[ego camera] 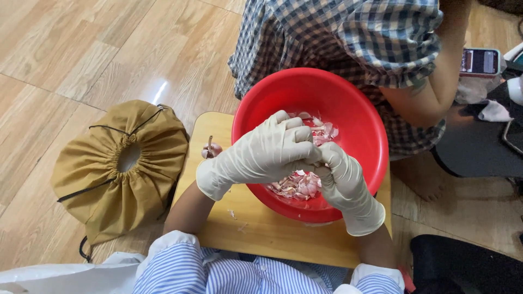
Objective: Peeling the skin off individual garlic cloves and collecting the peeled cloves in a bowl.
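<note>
Both my hands wear cream latex gloves and meet over a red plastic bowl [283, 92]. My left hand [261, 152] is curled in a fist, fingers pressed against my right hand [343, 182], which pinches something small that the fingers hide. Inside the bowl lie several pinkish garlic skins and cloves [299, 185]. The bowl rests on a wooden cutting board [261, 231]. One unpeeled garlic piece [211, 148] lies on the board to the left of the bowl.
A mustard drawstring bag [120, 169] sits on the wooden floor left of the board. Another person in a checked shirt [348, 38] sits across the bowl. A phone [479, 61] lies at the right edge. A dark object [463, 264] is at lower right.
</note>
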